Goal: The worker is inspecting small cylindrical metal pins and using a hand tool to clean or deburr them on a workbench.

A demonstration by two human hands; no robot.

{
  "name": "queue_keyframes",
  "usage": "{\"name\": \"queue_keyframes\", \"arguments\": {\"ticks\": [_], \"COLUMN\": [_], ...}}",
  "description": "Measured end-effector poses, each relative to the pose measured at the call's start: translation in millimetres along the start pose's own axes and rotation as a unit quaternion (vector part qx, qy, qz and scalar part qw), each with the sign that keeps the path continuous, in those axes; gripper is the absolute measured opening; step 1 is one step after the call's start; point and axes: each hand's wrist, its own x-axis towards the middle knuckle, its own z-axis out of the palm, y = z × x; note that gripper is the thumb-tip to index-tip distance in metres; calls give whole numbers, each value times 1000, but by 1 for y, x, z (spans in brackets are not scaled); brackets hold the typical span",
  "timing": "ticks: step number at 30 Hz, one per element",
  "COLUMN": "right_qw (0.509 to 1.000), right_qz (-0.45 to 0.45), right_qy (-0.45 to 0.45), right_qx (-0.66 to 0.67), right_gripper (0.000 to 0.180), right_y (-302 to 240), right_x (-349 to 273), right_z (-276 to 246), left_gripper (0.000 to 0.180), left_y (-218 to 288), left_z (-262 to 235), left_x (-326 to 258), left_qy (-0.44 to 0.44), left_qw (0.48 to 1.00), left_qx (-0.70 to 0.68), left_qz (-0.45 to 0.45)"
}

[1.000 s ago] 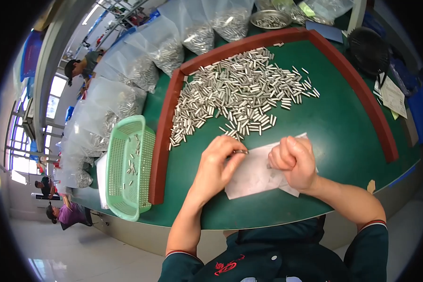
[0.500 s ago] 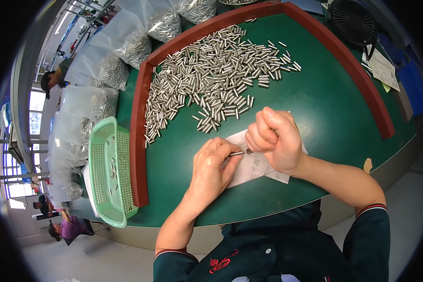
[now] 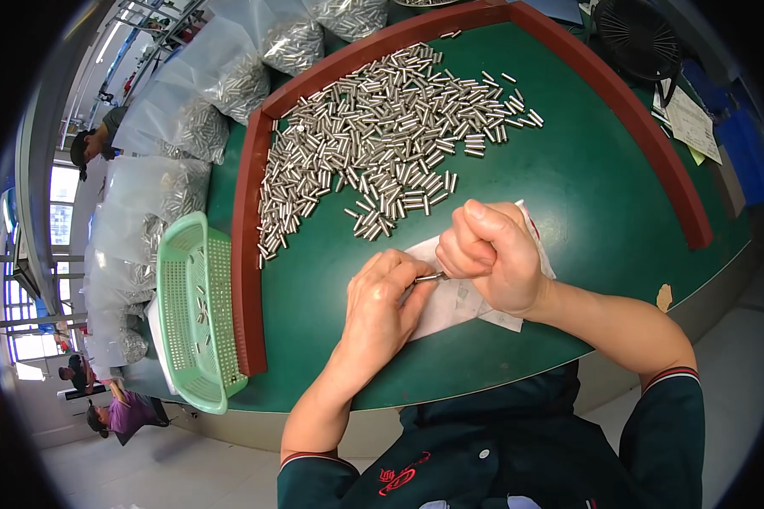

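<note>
Metal pin (image 3: 431,276) | pinched by left hand (image 3: 384,299) | right hand (image 3: 490,253) fisted on it, over white paper (image 3: 454,301)

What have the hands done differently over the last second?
The right hand moved in from the right, closing as a fist against the left hand; both now grip one small metal pin. The pile of pins, paper sheet and green basket stayed put.

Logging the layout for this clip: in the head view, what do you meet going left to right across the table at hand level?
Green basket → red-brown rail → left hand → small metal pin → right hand → white paper sheet.
</note>
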Motion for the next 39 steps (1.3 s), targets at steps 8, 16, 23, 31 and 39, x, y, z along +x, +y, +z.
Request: {"name": "queue_keyframes", "arguments": {"ticks": [8, 16, 23, 31, 39], "right_qw": [1000, 996, 1000, 999, 999], "right_qz": [12, 15, 3, 18, 17], "right_qy": [-8, -11, 19, 44, 34], "right_qx": [23, -84, -13, -4, -8], "right_gripper": [42, 36, 37, 43, 44], "right_y": [2, 1, 4, 1, 2], "right_x": [-2, -2, 1, -1, -2], "right_z": [-1, 12, 3, -3, -3], "left_gripper": [14, 10, 11, 9, 8], "left_y": [1, 3, 3, -8, -21], "left_z": [1, 0, 1, 0, 6], "left_x": [1, 2, 3, 3, 2], "left_qy": [-2, -1, -5, 9, 38], "left_qw": [1000, 999, 999, 961, 901], "left_qx": [5, 31, 39, -268, -430], "left_qz": [4, 19, 12, -65, -52]}}
